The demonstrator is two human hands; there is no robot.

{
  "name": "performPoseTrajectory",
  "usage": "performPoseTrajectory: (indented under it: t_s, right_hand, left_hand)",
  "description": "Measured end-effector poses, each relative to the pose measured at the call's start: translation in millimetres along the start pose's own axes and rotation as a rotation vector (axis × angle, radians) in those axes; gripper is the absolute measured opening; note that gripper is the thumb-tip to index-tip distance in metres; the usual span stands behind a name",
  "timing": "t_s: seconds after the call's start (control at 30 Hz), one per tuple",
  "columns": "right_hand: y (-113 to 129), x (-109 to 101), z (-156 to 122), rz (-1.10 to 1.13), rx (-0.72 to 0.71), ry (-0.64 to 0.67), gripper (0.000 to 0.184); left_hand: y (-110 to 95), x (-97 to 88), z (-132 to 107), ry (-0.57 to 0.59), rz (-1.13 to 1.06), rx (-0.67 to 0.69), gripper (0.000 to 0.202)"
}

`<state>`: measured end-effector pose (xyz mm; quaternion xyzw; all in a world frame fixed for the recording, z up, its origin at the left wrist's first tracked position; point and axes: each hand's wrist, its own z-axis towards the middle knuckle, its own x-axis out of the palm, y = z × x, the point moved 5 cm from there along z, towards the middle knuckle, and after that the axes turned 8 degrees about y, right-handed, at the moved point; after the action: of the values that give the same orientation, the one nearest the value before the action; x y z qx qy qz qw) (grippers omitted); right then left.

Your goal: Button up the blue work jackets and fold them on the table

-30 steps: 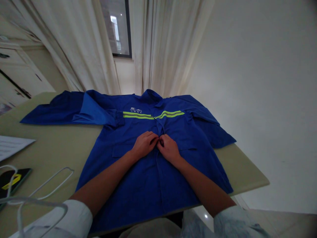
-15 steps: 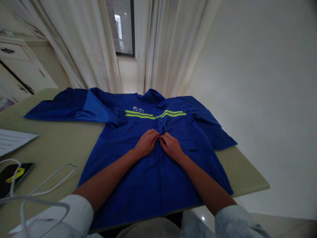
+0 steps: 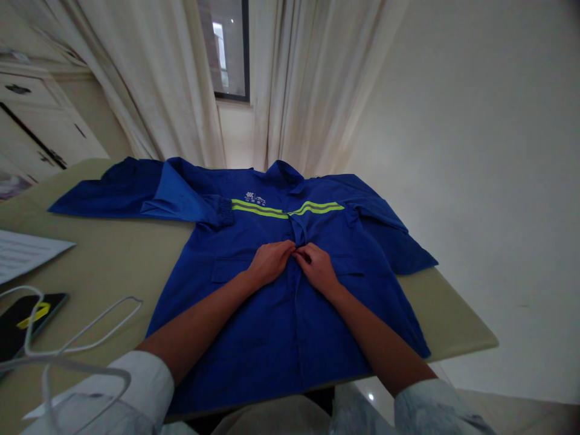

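Observation:
A blue work jacket (image 3: 254,326) with yellow-green reflective stripes (image 3: 267,209) lies face up on the beige table (image 3: 109,266), collar towards the curtains. My left hand (image 3: 268,263) and my right hand (image 3: 318,267) meet at the jacket's front closure, just below the stripes. Both hands have their fingers curled and pinch the front edges of the jacket together. What sits between the fingertips is too small to make out. The left sleeve (image 3: 122,196) stretches out across the table; the right sleeve (image 3: 399,241) folds near the table's right edge.
A white wire hanger (image 3: 77,347) lies at the near left, with a dark phone-like object (image 3: 27,320) and a sheet of paper (image 3: 22,254) beside it. Curtains (image 3: 181,90) and a window stand behind the table. The table's right edge drops to a pale floor.
Both hands stay pinched at the jacket's front closure with only slight finger movement. The view has shifted a little.

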<state>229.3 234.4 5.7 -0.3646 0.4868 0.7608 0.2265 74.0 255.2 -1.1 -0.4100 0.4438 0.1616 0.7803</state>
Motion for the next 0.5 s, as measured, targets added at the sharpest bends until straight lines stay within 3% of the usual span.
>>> performPoseTrajectory:
  t_s: [0.3, 0.5]
  right_hand:
    - [0.6, 2.4, -1.6, -0.075, -0.030, -0.033, 0.019]
    - [0.1, 6.3, -0.7, -0.268, -0.026, -0.044, 0.024]
  left_hand:
    - [-3.5, 4.0, -0.4, -0.004, 0.039, 0.036, 0.028]
    - [-6.5, -0.3, -1.7, -0.038, 0.022, 0.065, 0.027]
